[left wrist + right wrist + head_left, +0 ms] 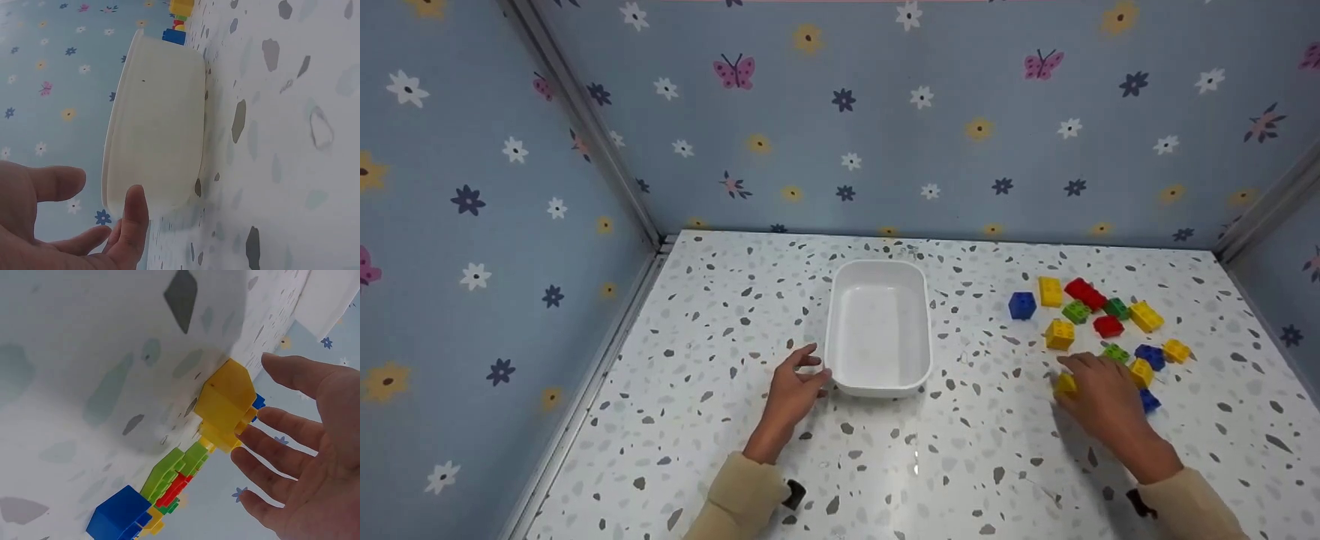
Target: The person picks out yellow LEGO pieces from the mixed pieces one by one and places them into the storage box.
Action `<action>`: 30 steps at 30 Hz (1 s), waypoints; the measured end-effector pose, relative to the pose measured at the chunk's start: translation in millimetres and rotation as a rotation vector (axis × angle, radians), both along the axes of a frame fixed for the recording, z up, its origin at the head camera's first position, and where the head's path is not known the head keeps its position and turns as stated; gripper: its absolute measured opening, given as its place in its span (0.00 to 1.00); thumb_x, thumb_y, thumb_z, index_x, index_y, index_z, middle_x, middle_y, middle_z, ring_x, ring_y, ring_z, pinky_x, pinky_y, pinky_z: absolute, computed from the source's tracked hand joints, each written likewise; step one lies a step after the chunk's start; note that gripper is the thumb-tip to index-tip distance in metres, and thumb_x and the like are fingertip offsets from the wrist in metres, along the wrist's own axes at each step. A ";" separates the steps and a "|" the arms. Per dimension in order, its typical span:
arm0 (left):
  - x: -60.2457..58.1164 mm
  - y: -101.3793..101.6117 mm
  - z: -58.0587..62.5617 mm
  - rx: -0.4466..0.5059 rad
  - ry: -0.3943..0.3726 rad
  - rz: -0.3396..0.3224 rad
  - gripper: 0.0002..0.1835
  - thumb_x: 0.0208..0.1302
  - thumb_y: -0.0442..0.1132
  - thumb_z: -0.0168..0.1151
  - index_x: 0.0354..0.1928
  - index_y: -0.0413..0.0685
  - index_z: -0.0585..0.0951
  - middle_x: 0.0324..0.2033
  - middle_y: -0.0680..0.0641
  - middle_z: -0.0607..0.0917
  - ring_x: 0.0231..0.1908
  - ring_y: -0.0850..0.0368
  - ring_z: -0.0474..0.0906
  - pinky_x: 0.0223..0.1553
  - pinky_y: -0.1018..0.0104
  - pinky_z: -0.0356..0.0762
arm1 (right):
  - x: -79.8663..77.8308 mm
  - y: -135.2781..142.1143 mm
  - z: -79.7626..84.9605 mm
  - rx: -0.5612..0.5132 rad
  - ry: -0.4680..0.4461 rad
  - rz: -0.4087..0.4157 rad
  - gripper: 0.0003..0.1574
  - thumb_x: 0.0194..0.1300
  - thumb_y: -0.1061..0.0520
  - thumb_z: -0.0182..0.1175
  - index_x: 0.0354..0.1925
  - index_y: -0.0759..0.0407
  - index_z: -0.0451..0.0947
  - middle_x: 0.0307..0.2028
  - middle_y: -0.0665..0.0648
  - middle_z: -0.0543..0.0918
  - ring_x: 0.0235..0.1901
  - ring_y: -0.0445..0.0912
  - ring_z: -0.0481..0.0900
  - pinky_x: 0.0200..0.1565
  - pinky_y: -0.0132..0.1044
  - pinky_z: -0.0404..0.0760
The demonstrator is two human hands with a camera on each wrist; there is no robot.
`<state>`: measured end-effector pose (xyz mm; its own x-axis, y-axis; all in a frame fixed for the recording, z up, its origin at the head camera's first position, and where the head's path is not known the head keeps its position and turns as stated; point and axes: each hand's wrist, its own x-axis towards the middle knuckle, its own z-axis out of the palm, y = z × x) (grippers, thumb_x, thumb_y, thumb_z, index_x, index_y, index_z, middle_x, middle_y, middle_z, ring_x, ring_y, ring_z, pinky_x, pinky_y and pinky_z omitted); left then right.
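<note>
A white rectangular tub (pixel 877 391) stands on the speckled table. By its front left corner is my left hand (pixel 795 390), thumb and fingers apart, fingertips at or very near the tub wall; whether they touch it I cannot tell. In the left wrist view the tub's side (pixel 160 118) lies just beyond the fingers (pixel 135 216). My right hand (pixel 1102 394) hovers over the near side of scattered toy building blocks. Close to its fingertips is a yellow block (pixel 228 396), partly covered by the hand in the head view; the right wrist view shows the fingers spread, not gripping it.
Farther back lie more blocks: a blue block (pixel 1022 305), a yellow block (pixel 1059 334), a red block (pixel 1108 326), and several other yellow, green, red and blue ones. Flower-patterned panels (pixel 885 135) wall in the table at the back and both sides.
</note>
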<state>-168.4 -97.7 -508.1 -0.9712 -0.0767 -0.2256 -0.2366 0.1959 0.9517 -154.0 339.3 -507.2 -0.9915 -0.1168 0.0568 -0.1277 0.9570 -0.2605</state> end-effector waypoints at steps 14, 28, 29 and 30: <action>2.2 5.4 -4.0 0.022 0.020 0.003 0.31 0.69 0.27 0.62 0.74 0.33 0.71 0.59 0.33 0.78 0.46 0.51 0.85 0.48 0.62 0.89 | 5.4 9.1 -1.3 0.029 -0.009 -0.012 0.29 0.57 0.66 0.78 0.57 0.69 0.84 0.52 0.73 0.86 0.55 0.73 0.78 0.64 0.74 0.70; 0.1 9.4 -3.7 0.101 0.013 0.058 0.28 0.68 0.23 0.62 0.70 0.31 0.74 0.54 0.34 0.79 0.43 0.50 0.85 0.47 0.62 0.90 | 4.5 12.7 -1.2 0.030 -0.018 -0.003 0.25 0.57 0.69 0.77 0.54 0.70 0.85 0.51 0.72 0.88 0.52 0.70 0.81 0.62 0.72 0.73; -0.1 9.7 -3.7 0.104 0.015 0.062 0.28 0.68 0.23 0.62 0.70 0.31 0.75 0.54 0.34 0.79 0.43 0.50 0.85 0.47 0.62 0.90 | 4.2 12.9 -1.1 0.029 -0.020 -0.003 0.25 0.57 0.69 0.77 0.54 0.70 0.86 0.51 0.72 0.88 0.52 0.70 0.81 0.62 0.72 0.73; -0.3 10.0 -3.7 0.107 0.017 0.065 0.28 0.68 0.23 0.62 0.70 0.31 0.75 0.53 0.35 0.79 0.42 0.51 0.85 0.47 0.63 0.90 | 4.0 12.6 -0.9 0.028 -0.020 -0.005 0.25 0.58 0.69 0.77 0.54 0.70 0.86 0.51 0.71 0.88 0.52 0.70 0.81 0.62 0.72 0.73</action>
